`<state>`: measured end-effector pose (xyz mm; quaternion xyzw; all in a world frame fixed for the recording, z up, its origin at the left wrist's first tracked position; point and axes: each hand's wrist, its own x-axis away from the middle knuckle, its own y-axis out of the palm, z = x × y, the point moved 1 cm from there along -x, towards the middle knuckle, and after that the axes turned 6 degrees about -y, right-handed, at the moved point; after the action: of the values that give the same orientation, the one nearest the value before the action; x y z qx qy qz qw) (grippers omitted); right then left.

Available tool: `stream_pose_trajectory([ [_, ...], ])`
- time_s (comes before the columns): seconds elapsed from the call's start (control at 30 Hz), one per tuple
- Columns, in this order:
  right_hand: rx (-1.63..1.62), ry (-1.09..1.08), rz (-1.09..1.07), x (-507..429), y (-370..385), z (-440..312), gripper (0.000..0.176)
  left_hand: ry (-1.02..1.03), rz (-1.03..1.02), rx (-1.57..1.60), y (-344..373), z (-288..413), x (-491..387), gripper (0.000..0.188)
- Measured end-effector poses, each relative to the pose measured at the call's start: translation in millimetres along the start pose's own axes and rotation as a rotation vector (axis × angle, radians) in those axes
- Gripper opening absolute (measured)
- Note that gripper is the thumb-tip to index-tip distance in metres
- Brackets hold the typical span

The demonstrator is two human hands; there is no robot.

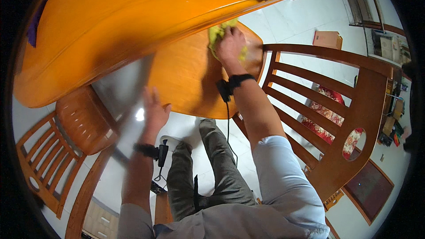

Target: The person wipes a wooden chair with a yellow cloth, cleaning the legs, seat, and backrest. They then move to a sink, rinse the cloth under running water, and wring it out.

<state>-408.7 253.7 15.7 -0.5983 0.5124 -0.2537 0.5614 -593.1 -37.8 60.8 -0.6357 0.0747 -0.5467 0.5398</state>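
My right hand is pressed on a yellow-green cloth on the wooden seat of a chair, near the seat's far side by the table edge. The hand is slightly blurred. My left hand hangs at the seat's near left edge with its fingers apart and nothing in it; whether it touches the edge I cannot tell. Both wrists bear black straps with small devices and cables. The orange wooden table overhangs part of the seat.
The chair's slatted backrest rises at the right. Another wooden chair stands at the lower left. A purple item is at the table's left edge. A cardboard-coloured box lies on the tiled floor beyond, and a cable hangs from my right wrist.
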Motion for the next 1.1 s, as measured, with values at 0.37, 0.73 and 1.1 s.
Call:
stream_pose_trajectory([
  [0.37, -0.306, 0.147, -0.477, -4.0, -19.7, -17.4, 0.037, -0.103, -0.241, -0.25, -21.1, 26.3, -12.1, 0.112],
  [0.73, -0.157, -0.144, -0.434, 134.9, -79.0, -96.6, 0.038, -0.012, -0.244, -0.243, -35.6, 35.1, -10.5, 0.111],
  [1.1, -0.423, 0.591, -0.446, -28.4, 21.3, 31.0, 0.027, -0.025, -0.259, -0.438, -28.7, 38.8, -11.9, 0.109],
])
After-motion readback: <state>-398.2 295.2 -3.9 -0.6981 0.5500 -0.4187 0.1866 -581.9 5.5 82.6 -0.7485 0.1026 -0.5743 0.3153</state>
